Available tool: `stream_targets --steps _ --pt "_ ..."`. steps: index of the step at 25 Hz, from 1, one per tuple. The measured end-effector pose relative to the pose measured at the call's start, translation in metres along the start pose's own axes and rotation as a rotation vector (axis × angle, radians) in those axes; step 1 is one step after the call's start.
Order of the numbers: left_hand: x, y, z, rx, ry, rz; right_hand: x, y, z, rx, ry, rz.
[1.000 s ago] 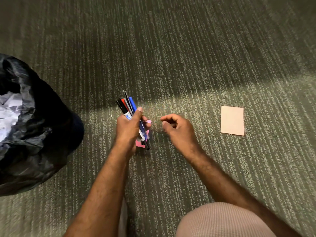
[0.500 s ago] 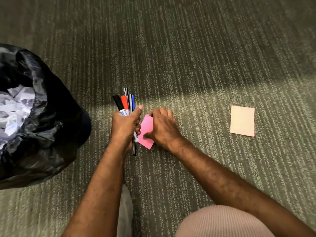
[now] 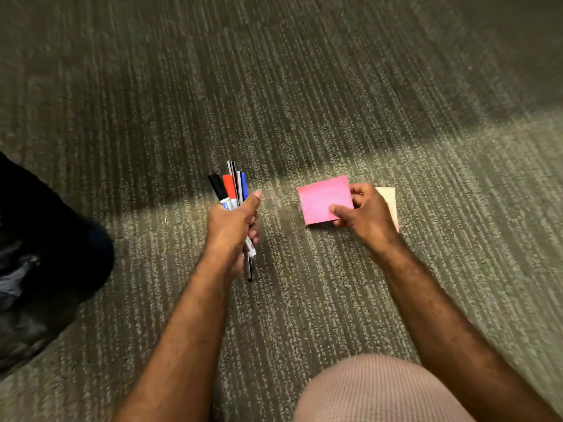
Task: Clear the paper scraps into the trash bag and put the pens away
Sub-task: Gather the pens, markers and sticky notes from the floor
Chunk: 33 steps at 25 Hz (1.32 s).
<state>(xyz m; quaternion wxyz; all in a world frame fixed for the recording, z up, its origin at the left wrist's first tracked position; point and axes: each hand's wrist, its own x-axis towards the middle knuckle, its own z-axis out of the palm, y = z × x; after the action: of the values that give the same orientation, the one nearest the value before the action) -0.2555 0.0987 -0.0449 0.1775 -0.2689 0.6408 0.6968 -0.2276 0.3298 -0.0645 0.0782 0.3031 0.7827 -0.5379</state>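
Left hand (image 3: 233, 222) grips the bundle of pens (image 3: 232, 190) at frame centre; right hand (image 3: 367, 213) pinches the pink paper (image 3: 324, 198) over a cream sheet (image 3: 389, 200); black trash bag (image 3: 45, 263) sits far left, contents unseen.

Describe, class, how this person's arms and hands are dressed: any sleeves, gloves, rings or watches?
Both forearms are bare to the bottom edge of the view; no sleeve shows. The left hand and right hand wear no gloves, and no ring, watch or wristband is visible. The only clothing in sight is light pinkish ribbed fabric over a knee.
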Motion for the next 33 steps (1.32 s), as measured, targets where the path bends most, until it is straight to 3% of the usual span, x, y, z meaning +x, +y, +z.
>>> stream_targets --steps 3,7,15,18,25,27,33 --pt "-0.006 -0.005 0.024 0.012 -0.058 -0.061 0.014 0.019 -0.044 -0.028 0.130 0.035" --pt "-0.013 -0.013 0.043 0.087 -0.107 -0.083 0.030 0.038 -0.071 0.115 0.132 0.145" --pt "-0.016 -0.021 0.058 0.116 -0.130 -0.124 0.027 0.050 -0.050 -0.325 0.401 0.057" --pt "-0.016 -0.025 0.057 0.120 -0.144 -0.130 0.014 0.055 -0.042 -0.472 0.378 0.131" --pt "-0.013 -0.025 0.057 0.091 -0.162 -0.130 0.023 0.041 -0.047 -0.175 0.330 0.295" --pt "-0.011 -0.024 0.057 0.090 -0.157 -0.129 0.020 0.040 -0.044 -0.187 0.312 0.263" --pt "-0.006 -0.015 0.066 0.079 -0.184 -0.148 -0.001 0.030 -0.031 -0.327 0.298 -0.078"
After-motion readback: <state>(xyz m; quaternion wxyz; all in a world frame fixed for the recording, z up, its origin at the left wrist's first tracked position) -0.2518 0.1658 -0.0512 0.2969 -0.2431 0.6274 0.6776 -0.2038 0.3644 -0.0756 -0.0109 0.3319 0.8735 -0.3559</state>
